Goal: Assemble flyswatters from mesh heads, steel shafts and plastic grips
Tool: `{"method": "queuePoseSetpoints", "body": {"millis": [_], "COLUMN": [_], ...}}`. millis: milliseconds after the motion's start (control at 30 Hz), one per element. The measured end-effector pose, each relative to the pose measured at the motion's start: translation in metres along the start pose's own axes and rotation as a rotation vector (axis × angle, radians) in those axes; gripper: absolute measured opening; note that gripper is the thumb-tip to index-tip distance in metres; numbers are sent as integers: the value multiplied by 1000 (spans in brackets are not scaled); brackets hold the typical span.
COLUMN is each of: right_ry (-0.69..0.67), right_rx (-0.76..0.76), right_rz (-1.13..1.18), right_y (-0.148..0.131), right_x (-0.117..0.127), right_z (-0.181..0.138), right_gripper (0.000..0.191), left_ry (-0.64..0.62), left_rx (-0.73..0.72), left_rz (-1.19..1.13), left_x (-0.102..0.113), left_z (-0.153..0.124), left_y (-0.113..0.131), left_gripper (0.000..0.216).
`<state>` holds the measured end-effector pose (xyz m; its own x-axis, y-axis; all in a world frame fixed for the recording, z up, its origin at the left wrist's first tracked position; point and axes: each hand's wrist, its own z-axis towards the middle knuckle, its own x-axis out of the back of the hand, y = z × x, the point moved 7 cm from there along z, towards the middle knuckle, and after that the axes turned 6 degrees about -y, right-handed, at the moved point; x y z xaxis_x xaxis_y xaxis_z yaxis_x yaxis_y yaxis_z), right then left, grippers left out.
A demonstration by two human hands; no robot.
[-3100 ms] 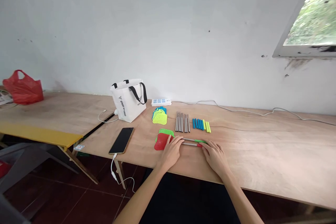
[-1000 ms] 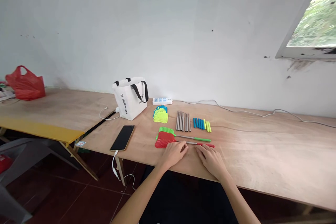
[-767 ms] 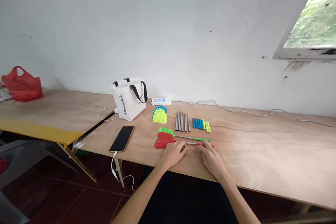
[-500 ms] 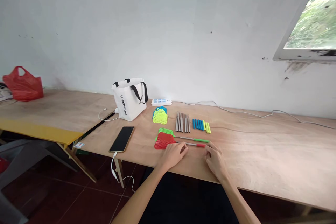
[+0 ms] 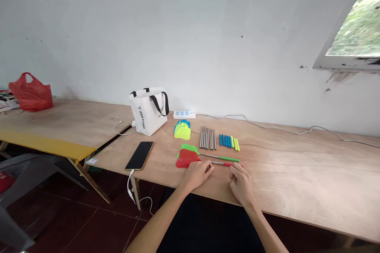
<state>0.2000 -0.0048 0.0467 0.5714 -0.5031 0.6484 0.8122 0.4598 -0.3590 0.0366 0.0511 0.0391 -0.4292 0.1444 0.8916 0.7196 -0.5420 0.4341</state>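
Observation:
A red fly swatter [image 5: 186,160] lies on the plywood table [image 5: 297,174], its metal rod ending in a red grip by my right hand [image 5: 241,182]. A green fly swatter [image 5: 188,149] lies just behind it, parallel. My left hand [image 5: 197,174] rests on the table with loosely curled fingers, its tips at the red swatter's rod. My right hand rests with bent fingers touching the red grip's end. Neither hand lifts anything. Behind lie a stack of swatter heads [image 5: 182,129], several metal rods [image 5: 208,137] and several blue and yellow grips [image 5: 228,142].
A white tote bag [image 5: 148,111] stands at the back left, a power strip [image 5: 184,114] with a cable by the wall. A phone [image 5: 139,155] on a charging cable lies near the front edge. A red plastic bag [image 5: 31,93] sits on the neighbouring table.
Both hands drew back from the two swatters toward the table's front edge. The right hand slid right along the red swatter to its grip end; the swatters stayed flat.

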Motion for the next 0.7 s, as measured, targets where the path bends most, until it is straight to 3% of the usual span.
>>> {"method": "queuePoseSetpoints", "body": {"millis": [233, 533, 700], "right_ry": [-170, -187, -193], "right_rx": [17, 19, 63], "right_rz": [121, 104, -2], "right_y": [4, 2, -7], "right_x": [-19, -18, -15], "right_z": [0, 1, 1], "right_gripper": [24, 26, 29], "left_ry": [20, 4, -19], "left_rx": [-9, -5, -25], "left_rz": [15, 52, -63], "left_x": [-1, -3, 0], "left_z": [0, 1, 0], "left_y": [-2, -2, 1], "left_gripper": [23, 32, 55]}}
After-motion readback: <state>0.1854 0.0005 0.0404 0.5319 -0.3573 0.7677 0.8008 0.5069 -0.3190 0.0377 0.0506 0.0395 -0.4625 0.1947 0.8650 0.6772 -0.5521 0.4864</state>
